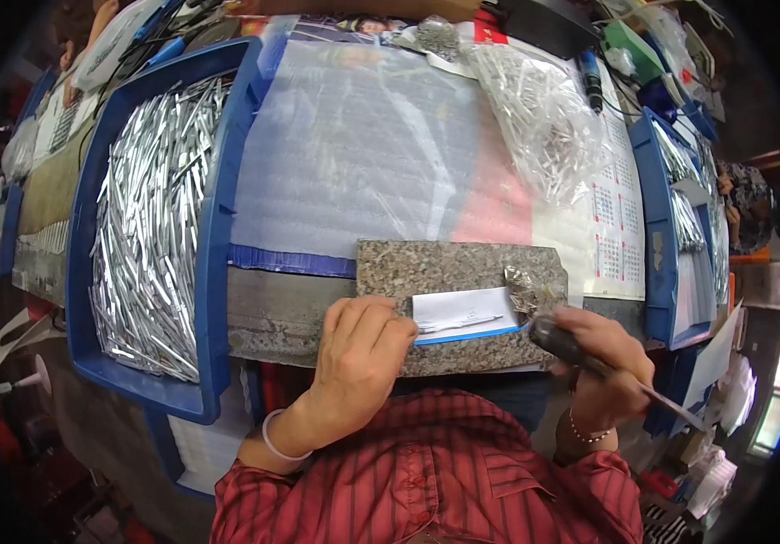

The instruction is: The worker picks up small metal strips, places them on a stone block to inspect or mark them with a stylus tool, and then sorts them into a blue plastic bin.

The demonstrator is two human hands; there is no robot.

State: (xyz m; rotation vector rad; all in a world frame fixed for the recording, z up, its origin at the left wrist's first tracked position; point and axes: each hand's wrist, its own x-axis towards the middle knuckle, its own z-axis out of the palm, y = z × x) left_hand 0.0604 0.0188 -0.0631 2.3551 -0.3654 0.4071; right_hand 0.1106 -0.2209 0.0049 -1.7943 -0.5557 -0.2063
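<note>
On a speckled granite slab (463, 258) lies a white pad (463, 304) with a blue front edge. A thin silver metal piece (472, 324) rests along the pad, its tapered end toward the right. My left hand (363, 349) is curled at the pad's left side, its fingertips closed at the left end of this piece. My right hand (612, 358) is wrapped round a tool (555, 341) with a thick dark end and a slim shaft reaching to the lower right. That dark end is just right of the pad, near a crumpled clear bag of small metal bits (524, 292).
At left stands a long blue tray (218, 299) full of thin silver metal pieces (154, 218). A plastic-covered sheet (354, 163) spreads behind the slab. A clear bag of slender pieces (549, 127) lies far right, and another blue tray (651, 227) stands at the right edge.
</note>
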